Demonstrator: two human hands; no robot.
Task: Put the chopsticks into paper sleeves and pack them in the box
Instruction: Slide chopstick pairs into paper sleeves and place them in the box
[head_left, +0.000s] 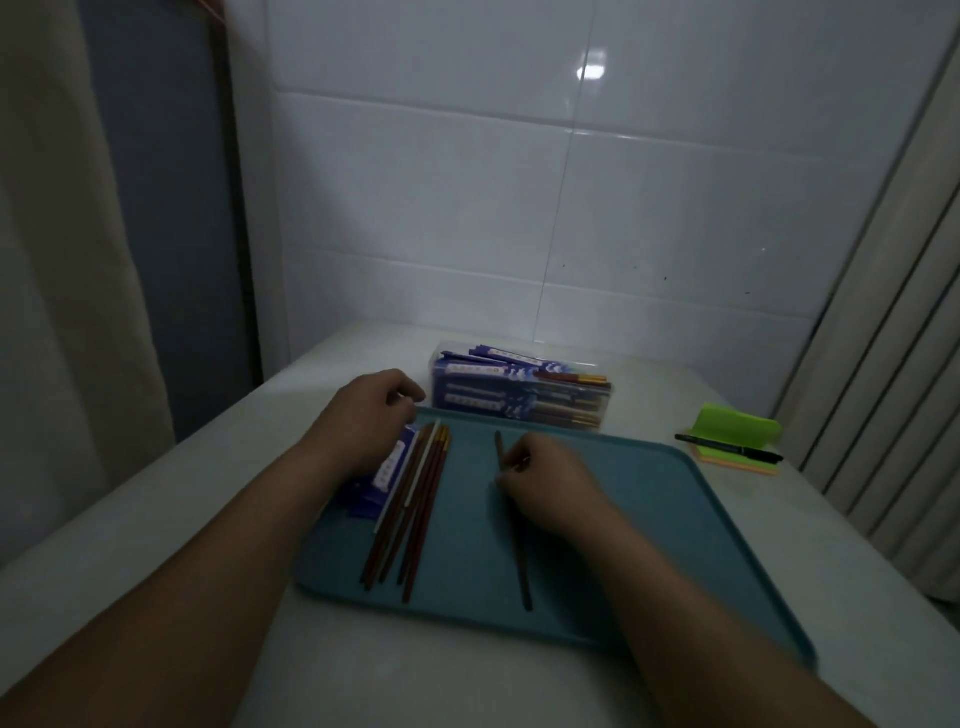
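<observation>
Right up close, a teal tray (623, 519) takes up most of the white table (831, 545), and both bare forearms reach in over its near edge. One dark chopstick (521, 566) lies alone in the middle of the tray, with the right hand (545, 478) pinching it near its far end between thumb and curled fingers. On the tray's left side lies a bundle of loose chopsticks (421, 514), reddish brown with gold tips: about six, though they overlap too much for a sure count, with two thin white strips (415, 478) among them. Just left of these, a pile of blue paper sleeves (387, 467) is half hidden under the left hand (374, 410); its fingers are curled, but I cannot tell whether they hold anything. Behind the tray stands one clear box (605, 405) with sleeved chopsticks (483, 400) stacked inside. Off to the right, one black pen (727, 447) lies across one pad of green sticky notes (737, 423), against the tiled wall (519, 182)
</observation>
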